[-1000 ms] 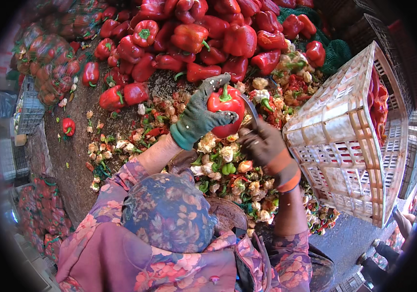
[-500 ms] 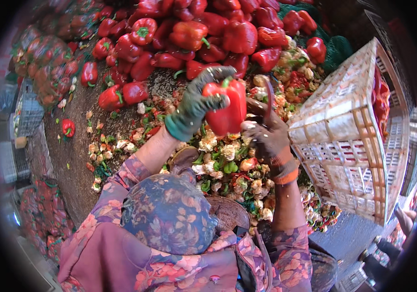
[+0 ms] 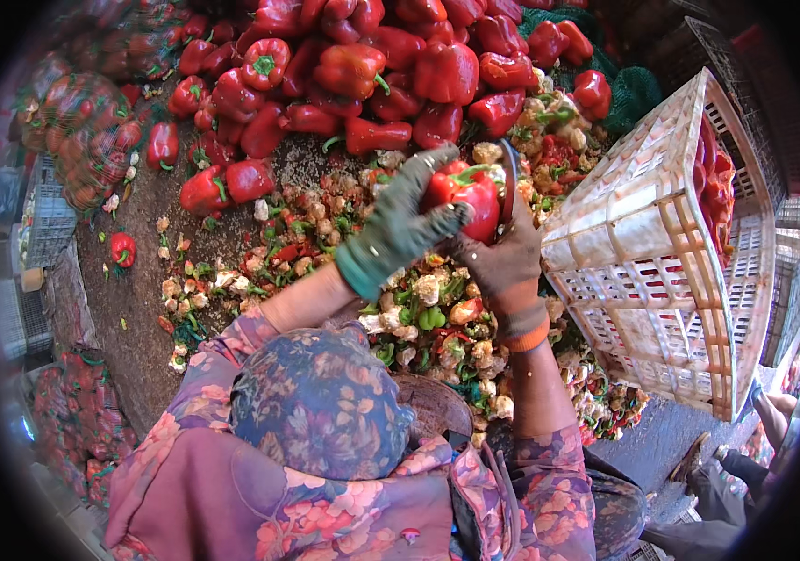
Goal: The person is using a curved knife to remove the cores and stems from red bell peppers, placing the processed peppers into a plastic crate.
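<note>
My left hand (image 3: 398,229), in a green glove, grips a red bell pepper (image 3: 467,194) with its green stem up. My right hand (image 3: 505,266), in a brown glove with an orange cuff, sits just under and right of the pepper. It holds a knife (image 3: 509,176) whose dark curved blade stands against the pepper's right side. Both hands hover over a heap of cut pepper cores and stems (image 3: 419,313). A large pile of whole red peppers (image 3: 372,65) lies just beyond.
A white plastic crate (image 3: 643,271) stands tilted at the right, with red peppers (image 3: 713,187) showing inside. Net sacks of peppers (image 3: 82,131) lie at the left. Another person's foot (image 3: 694,458) shows at the lower right. Green netting (image 3: 634,93) lies behind the crate.
The pepper has been turned in my left hand and shifted slightly right and up. The knife blade now stands at its right side.
</note>
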`<state>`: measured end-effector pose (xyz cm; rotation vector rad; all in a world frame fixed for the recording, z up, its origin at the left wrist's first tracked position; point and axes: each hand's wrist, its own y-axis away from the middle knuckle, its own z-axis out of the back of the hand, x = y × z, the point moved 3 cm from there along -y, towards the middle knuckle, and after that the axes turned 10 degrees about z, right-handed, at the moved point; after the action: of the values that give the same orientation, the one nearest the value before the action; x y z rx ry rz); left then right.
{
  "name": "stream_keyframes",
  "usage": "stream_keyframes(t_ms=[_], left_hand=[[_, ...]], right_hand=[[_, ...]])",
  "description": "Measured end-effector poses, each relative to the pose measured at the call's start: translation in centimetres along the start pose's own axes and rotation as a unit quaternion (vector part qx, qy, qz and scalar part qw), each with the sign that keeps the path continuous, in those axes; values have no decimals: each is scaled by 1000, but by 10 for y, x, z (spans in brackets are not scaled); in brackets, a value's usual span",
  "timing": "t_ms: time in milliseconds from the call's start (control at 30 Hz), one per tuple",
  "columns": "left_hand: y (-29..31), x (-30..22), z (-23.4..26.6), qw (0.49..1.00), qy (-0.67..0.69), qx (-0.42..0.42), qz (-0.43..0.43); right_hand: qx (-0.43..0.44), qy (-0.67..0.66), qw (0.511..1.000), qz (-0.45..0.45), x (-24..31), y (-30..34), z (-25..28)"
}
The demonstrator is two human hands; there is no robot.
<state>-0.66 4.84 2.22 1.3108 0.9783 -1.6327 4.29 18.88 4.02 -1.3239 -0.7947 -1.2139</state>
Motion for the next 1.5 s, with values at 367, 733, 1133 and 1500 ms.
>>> stream_keyframes(t_ms=[367,733,1133,1500], left_hand=[[-4,-7,-9,996,56,6,65],[-9,22,-4,876,414,15,246],[-12,21,-12,802,507,189,254],[-21,37,8,856,471,15,214]], right_hand=[[-68,-156,958,-230,3,14,-1],[-113,-297,914,-254,-32,31,-8],[-27,-117,976,-184,19,-4,13],[-341,473,798,152,170,-36,140]])
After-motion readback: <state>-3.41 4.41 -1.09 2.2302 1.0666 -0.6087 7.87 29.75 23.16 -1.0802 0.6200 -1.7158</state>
